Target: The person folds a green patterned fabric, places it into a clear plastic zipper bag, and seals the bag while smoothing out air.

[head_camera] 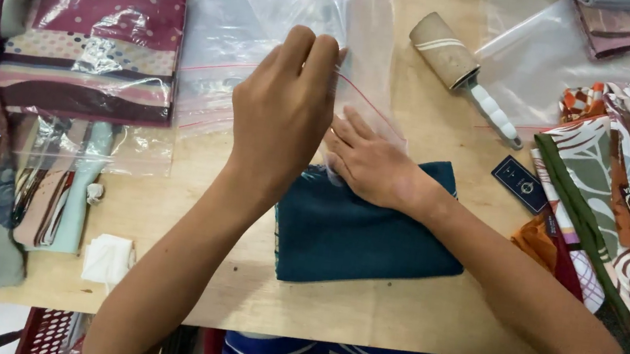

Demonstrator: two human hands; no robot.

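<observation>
a folded teal cloth [368, 232] is pressed flat under the right hand [369, 164], fingers spread, its far edge just entering a clear zip bag [304, 7]. the bag's mouth is pinched by the left hand [283, 113]; most of the cloth remains outside. beyond the grip, a lint roller [460, 71] lies on the wooden table [362, 311].

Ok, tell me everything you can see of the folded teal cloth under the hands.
The teal cloth is a plain, dark blue-green fabric folded into a flat rectangle, lying on the wooden table near its front edge. The right hand presses flat on its upper edge, at the mouth of the clear zip bag, which the left hand pinches open.
</observation>
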